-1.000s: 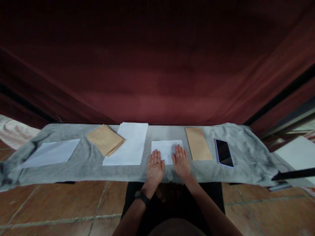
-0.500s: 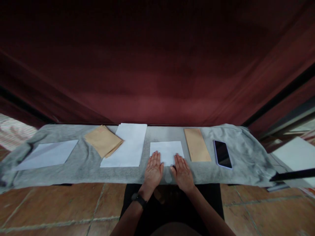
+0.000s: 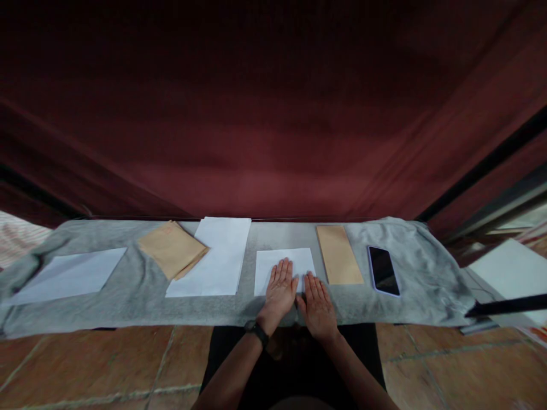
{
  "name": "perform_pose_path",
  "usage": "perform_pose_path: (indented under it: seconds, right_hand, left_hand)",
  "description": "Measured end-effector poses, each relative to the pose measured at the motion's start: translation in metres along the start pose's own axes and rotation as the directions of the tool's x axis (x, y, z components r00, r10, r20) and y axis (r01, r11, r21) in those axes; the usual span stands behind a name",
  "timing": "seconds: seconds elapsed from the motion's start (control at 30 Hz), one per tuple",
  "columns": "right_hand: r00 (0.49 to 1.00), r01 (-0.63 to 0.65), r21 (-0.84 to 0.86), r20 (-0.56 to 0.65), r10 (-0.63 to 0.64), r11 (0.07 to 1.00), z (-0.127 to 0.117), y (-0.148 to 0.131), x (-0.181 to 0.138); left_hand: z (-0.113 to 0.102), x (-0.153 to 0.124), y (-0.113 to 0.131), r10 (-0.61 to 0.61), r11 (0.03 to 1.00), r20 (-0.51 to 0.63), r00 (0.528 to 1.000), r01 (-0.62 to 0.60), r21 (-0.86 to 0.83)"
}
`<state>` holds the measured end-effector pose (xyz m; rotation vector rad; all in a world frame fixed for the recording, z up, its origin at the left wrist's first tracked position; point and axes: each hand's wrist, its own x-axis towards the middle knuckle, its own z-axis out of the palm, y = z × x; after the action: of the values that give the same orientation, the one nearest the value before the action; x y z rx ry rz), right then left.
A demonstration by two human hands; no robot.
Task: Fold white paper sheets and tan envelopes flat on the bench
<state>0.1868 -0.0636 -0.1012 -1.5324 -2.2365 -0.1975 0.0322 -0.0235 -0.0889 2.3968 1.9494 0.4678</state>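
A white sheet of paper, small enough to look folded, lies flat in front of me on the grey cloth. My left hand rests on its middle, palm down with the fingers stretched out. Over the paper's near right corner lies my right hand, also flat, fingers extended. The two thumbs come close together near the paper's front edge. Just right of the paper is a brown envelope. To the left sits a stack of larger white sheets.
Several brown envelopes overlap the white stack's left side. Another white sheet lies far left. A phone with a purple edge is on the right. Grey cloth covers the narrow table; a dark red curtain hangs behind.
My left hand has slid to the right across the paper, from its left part to its middle. My right hand stays about where it was. The view has shifted slightly.
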Motion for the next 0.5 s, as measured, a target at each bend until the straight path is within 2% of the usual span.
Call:
perform_pose_path:
  seconds: [0.13,0.33,0.43,0.5]
  right_hand:
    - [1.000,0.000,0.006,0.005,0.000,1.000,0.000,-0.001,0.000]
    - [0.999,-0.036,0.035,0.024,0.035,0.999,-0.001,0.000,0.001]
    - [0.997,-0.037,0.089,0.074,0.031,0.995,0.000,-0.002,0.020]
    - [0.994,0.009,0.146,0.108,-0.025,0.989,0.004,-0.005,0.041]
  left_hand:
    - [0.003,0.010,-0.008,-0.036,0.999,-0.016,0.999,0.037,0.029]
    - [-0.004,0.015,-0.030,-0.073,0.994,-0.014,0.997,0.074,0.075]
    - [-0.006,0.016,-0.031,-0.070,0.994,0.002,0.998,0.070,0.086]
    - [-0.007,0.017,-0.029,-0.033,0.997,0.030,0.999,0.031,0.077]
